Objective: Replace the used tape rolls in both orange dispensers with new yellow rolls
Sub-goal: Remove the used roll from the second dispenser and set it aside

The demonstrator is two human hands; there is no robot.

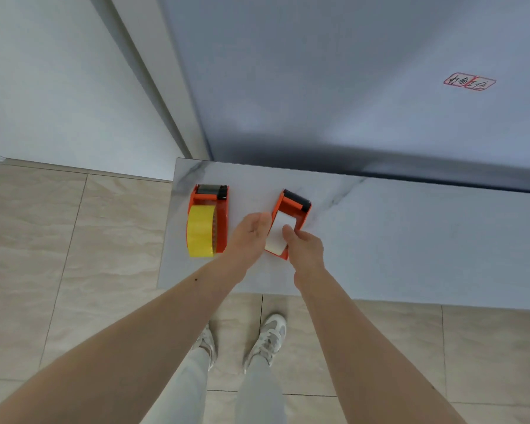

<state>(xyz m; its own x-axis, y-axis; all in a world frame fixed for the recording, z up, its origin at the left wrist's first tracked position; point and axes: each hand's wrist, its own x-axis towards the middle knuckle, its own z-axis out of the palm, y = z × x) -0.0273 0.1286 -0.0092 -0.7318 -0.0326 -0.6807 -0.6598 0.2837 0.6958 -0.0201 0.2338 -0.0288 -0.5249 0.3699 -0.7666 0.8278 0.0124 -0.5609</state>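
Two orange dispensers lie on a white marble table (pixel 410 240) near its left end. The left dispenser (pixel 210 206) carries a full yellow roll (pixel 200 231). The right dispenser (pixel 294 209) holds a nearly used-up whitish roll (pixel 278 237). My left hand (pixel 249 237) rests against the left side of the right dispenser, fingers curved around it. My right hand (pixel 305 246) pinches the whitish roll from the right, thumb on its top face.
The table's left edge runs just beside the left dispenser, with tiled floor (pixel 58 240) beyond it. A grey wall panel (pixel 349 87) with a red-framed label (pixel 469 81) stands behind the table. My feet in white shoes show below the front edge.
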